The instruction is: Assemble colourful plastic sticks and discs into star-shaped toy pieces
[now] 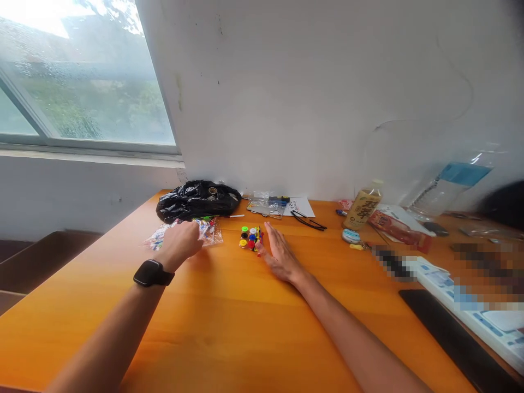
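Observation:
My left hand (181,244), with a black watch on its wrist, is closed over a clear plastic bag (209,231) of small coloured pieces lying on the orange table (229,322). What its fingers pinch is hidden under the hand. My right hand (279,252) lies flat with fingers stretched out, its edge touching a small cluster of coloured round pieces (250,238) in green, yellow, red, blue and white.
A black plastic bag (197,200) lies by the wall. Clear packets and a paper sheet (282,206) sit behind the pieces, with black loops (308,220). To the right stand a bottle (362,208), a red packet (399,230), a white keyboard (470,305) and a black wrist pad.

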Demonstrator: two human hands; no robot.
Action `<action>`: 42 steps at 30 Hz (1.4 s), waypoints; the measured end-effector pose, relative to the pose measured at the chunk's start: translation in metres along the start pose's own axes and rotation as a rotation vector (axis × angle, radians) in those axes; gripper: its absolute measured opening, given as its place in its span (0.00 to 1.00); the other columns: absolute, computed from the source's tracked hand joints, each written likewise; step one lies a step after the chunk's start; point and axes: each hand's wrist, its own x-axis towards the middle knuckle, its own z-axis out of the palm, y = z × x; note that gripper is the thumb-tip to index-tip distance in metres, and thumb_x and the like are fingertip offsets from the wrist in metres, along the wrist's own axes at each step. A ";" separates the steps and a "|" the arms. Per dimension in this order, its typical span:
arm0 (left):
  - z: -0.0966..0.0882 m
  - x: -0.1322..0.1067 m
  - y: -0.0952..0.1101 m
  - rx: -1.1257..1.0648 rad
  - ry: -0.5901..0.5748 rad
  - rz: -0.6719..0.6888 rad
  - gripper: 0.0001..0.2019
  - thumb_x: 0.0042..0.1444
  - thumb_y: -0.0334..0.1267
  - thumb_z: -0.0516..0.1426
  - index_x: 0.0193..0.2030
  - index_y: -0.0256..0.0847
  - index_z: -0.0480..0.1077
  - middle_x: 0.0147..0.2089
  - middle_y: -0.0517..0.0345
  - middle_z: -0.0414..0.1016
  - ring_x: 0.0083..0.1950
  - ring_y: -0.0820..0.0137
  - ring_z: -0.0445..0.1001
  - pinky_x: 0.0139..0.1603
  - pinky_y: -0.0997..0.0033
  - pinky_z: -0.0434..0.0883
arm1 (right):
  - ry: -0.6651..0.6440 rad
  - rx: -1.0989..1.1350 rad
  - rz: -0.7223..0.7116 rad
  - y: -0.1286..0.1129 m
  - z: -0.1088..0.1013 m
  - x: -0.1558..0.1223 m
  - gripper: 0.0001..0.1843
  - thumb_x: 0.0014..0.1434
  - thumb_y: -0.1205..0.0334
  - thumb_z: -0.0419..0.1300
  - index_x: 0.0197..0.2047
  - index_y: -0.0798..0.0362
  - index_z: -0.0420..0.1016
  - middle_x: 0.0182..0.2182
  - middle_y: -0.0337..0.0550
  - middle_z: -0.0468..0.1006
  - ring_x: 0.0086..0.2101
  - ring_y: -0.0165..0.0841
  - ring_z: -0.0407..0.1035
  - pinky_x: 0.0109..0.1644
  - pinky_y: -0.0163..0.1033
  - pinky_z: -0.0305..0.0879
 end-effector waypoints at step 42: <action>-0.030 0.053 0.142 -0.906 -0.244 0.441 0.16 0.51 0.42 0.69 0.45 0.38 0.79 0.28 0.62 0.74 0.22 0.76 0.67 0.21 0.75 0.62 | -0.313 0.371 0.395 0.051 -0.182 0.022 0.24 0.41 0.48 0.80 0.38 0.55 0.87 0.31 0.46 0.83 0.31 0.32 0.73 0.35 0.36 0.71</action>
